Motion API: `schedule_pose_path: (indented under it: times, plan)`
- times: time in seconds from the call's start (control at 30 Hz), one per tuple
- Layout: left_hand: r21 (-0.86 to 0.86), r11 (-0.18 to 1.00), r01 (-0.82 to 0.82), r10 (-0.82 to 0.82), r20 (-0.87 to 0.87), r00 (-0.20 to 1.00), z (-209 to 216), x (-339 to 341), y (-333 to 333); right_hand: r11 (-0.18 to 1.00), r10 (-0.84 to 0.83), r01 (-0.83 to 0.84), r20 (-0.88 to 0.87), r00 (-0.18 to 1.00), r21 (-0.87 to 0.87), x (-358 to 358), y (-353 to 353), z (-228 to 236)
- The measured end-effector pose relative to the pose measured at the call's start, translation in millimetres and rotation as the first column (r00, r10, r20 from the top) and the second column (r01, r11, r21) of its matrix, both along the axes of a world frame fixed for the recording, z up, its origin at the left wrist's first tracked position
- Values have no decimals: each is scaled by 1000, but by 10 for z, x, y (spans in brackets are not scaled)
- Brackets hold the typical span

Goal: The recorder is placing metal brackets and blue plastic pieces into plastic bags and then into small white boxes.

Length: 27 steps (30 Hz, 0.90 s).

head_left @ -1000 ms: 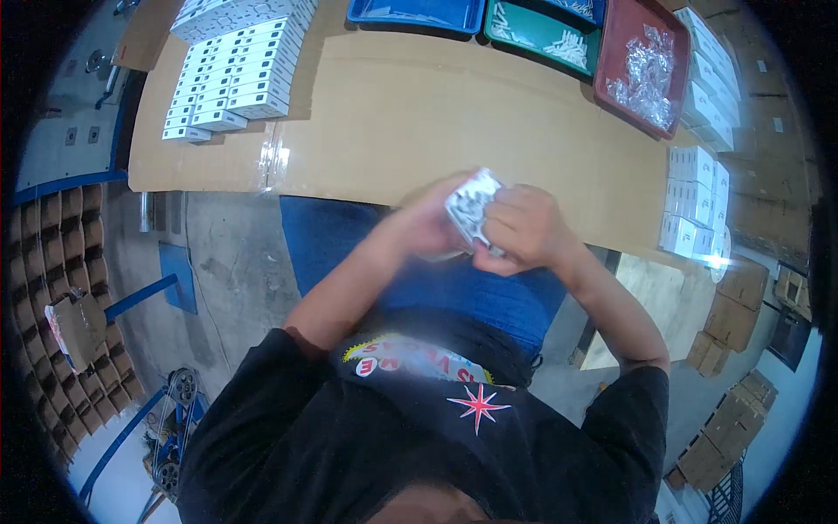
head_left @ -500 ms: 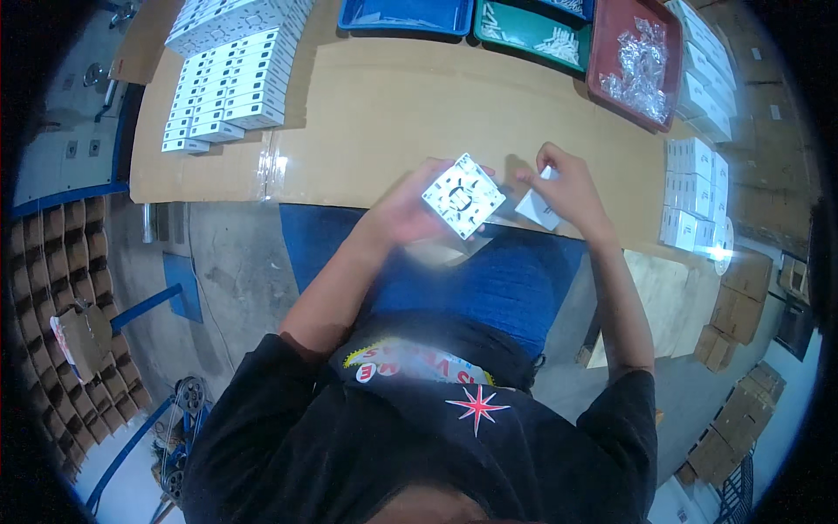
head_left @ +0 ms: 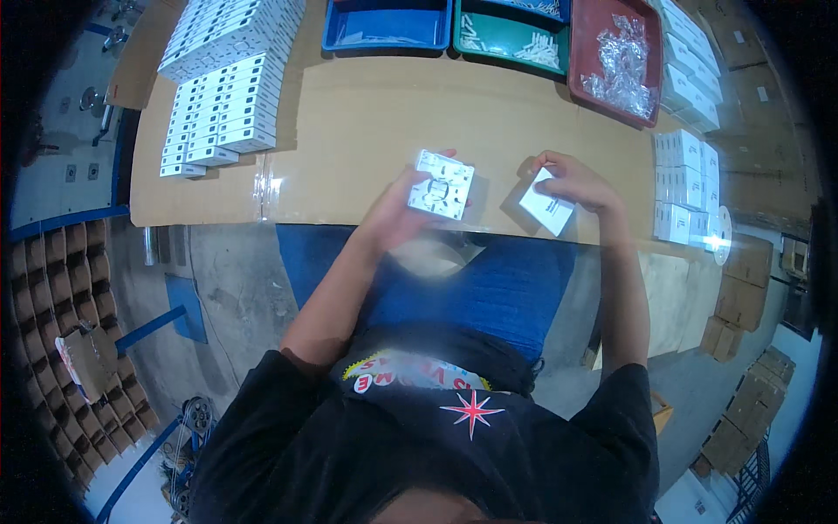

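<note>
My left hand (head_left: 393,212) is closed on a square white plastic plate (head_left: 443,194) with round and slotted cut-outs. The thumb lies over its left edge, and the fingertips come round its far and right sides. Farther right, my right hand (head_left: 583,186) pinches a flat white piece with dark print (head_left: 547,212) by its upper edge, just above the near part of the cardboard-covered table (head_left: 367,122). Whether this piece is a thin box or a folded card, I cannot tell. A gap separates the two hands.
Stacked white boxes (head_left: 223,109) stand at the far left, with more white boxes (head_left: 685,179) at the right edge. Along the back sit a blue tray (head_left: 384,50), a green tray of white plugs (head_left: 502,59) and a red tray of clear bags (head_left: 602,103).
My left hand has shifted left and turned the plate. My right hand has closed over the white printed piece and swung it so that its print shows. The view has tipped slightly.
</note>
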<state>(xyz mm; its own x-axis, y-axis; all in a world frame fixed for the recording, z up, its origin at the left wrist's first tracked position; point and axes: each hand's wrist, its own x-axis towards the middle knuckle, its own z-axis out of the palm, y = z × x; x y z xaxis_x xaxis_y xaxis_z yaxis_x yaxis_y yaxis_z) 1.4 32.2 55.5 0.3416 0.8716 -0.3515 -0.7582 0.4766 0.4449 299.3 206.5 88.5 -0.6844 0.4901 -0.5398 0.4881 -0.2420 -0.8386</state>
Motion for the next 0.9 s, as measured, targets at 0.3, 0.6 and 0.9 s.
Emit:
schedule_pose_path:
  times: [0.3,0.6,0.9]
  plan:
    - [107,949,-296,313,-398,862,-255,40,39,970,-132,132,-13,991,203,40,-118,138]
    - [209,944,-257,331,-646,688,-167,90,36,975,-167,185,-146,975,120,131,-95,-55]
    - [341,939,-45,321,-820,474,-218,79,13,910,-398,414,-297,868,-9,181,-141,-236]
